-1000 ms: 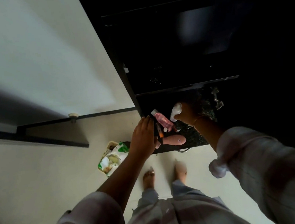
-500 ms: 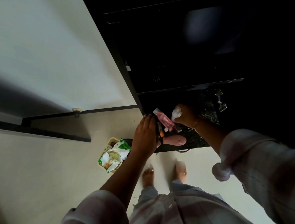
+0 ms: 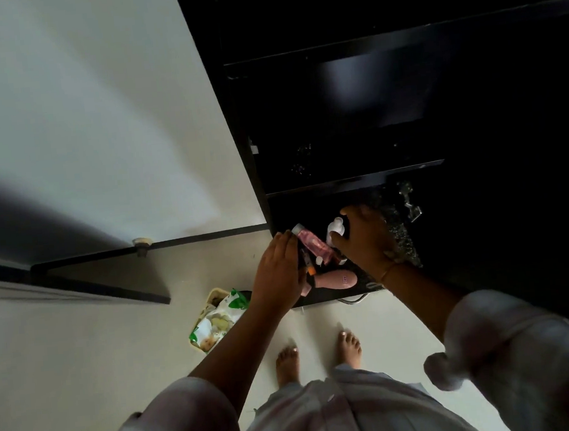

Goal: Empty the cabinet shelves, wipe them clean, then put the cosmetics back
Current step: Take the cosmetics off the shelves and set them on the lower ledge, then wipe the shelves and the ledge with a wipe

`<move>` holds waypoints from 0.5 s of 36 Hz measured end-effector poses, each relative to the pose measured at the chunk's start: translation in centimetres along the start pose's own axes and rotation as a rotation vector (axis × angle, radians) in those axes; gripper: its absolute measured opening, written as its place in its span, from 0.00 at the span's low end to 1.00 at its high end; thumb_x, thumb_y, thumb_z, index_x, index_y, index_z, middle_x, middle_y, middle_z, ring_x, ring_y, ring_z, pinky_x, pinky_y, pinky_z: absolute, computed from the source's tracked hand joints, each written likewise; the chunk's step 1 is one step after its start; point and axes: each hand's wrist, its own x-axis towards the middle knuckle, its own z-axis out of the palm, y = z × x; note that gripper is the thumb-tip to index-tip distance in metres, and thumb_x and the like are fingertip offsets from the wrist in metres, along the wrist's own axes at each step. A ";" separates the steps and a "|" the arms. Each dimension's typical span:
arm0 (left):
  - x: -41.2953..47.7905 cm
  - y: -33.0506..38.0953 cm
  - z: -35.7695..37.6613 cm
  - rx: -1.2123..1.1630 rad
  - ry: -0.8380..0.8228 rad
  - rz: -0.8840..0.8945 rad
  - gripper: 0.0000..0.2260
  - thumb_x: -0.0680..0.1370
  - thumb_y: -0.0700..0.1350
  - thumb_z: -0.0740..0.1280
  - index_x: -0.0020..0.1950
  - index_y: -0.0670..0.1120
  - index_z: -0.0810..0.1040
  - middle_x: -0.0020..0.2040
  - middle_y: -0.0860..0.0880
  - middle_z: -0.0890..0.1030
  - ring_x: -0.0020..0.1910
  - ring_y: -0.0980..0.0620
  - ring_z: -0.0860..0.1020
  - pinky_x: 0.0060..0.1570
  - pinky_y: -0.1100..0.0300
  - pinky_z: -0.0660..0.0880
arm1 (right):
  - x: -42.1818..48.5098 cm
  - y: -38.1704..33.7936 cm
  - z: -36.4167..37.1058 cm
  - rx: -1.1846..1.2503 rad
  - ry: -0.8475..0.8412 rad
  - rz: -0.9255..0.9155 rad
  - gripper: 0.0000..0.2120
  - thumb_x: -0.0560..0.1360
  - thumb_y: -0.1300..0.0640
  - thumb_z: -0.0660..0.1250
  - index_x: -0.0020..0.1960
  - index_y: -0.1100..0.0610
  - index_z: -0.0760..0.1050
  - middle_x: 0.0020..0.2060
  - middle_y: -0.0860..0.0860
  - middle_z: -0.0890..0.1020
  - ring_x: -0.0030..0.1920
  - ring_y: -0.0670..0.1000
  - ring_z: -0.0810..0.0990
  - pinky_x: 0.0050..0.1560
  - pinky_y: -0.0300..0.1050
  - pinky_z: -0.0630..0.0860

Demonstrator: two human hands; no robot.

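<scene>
Cosmetics are noted on the lowest shelf (image 3: 365, 285) of the dark cabinet (image 3: 228, 100), crowded at its front-left corner, close to the front edge.

- Pink bottle (image 3: 313, 245): laid at a slant, cap end toward the cabinet's left side.
- White bottle (image 3: 335, 228): just right of the pink bottle; upright or tilted not determinable.
- Pink oval item (image 3: 338, 279): laid flat, nearest the front edge, little margin.
- Orange-tipped tube (image 3: 310, 268): between the pink bottle and the left hand.

Left hand (image 3: 276, 272) is laid over the shelf's left end, fingers bent down over the small items. Palm side is hidden, so whether anything is held cannot be told. Right hand (image 3: 364, 239) is curled round the white bottle, thumb on the near side, fingers over the far side.

Clearance: the gap between the hands is narrow and taken up by the bottles. The next shelf up (image 3: 352, 179) sits close above the right hand. A speckled surface (image 3: 400, 236) and a metal fitting (image 3: 411, 201) are seen to the right; the interior is v. dark.

Surroundings: pale floor (image 3: 66, 372). A wipes pack (image 3: 219, 315) lies in a yellow tray by the cabinet base, beside the left forearm. Bare feet (image 3: 286, 361) are placed just in front of the cabinet. A white wall (image 3: 95, 111) adjoins the cabinet's left side, w/ a dark skirting (image 3: 192, 239) and a door stop (image 3: 140, 243).
</scene>
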 end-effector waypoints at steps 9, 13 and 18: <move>-4.9 -3.0 -1.2 -0.147 0.184 0.048 0.21 0.75 0.44 0.70 0.66 0.42 0.71 0.62 0.42 0.78 0.63 0.49 0.71 0.68 0.60 0.63 | -6.3 -7.8 2.9 -0.132 0.098 -0.504 0.18 0.76 0.47 0.61 0.60 0.57 0.75 0.57 0.54 0.78 0.57 0.55 0.75 0.59 0.51 0.74; -8.7 -6.6 0.0 -0.153 0.059 -0.180 0.22 0.77 0.48 0.63 0.69 0.40 0.71 0.67 0.42 0.74 0.67 0.45 0.71 0.69 0.53 0.67 | -7.5 -10.8 6.8 -0.228 -0.059 -0.668 0.17 0.79 0.50 0.54 0.60 0.57 0.73 0.57 0.54 0.78 0.56 0.56 0.76 0.59 0.50 0.71; -13.1 -10.5 0.9 -0.134 0.009 -0.300 0.16 0.71 0.41 0.74 0.56 0.38 0.78 0.51 0.41 0.82 0.51 0.44 0.81 0.52 0.52 0.79 | -8.8 -14.1 11.1 -0.250 -0.315 -0.652 0.18 0.75 0.53 0.65 0.64 0.56 0.74 0.63 0.56 0.77 0.62 0.57 0.76 0.59 0.52 0.75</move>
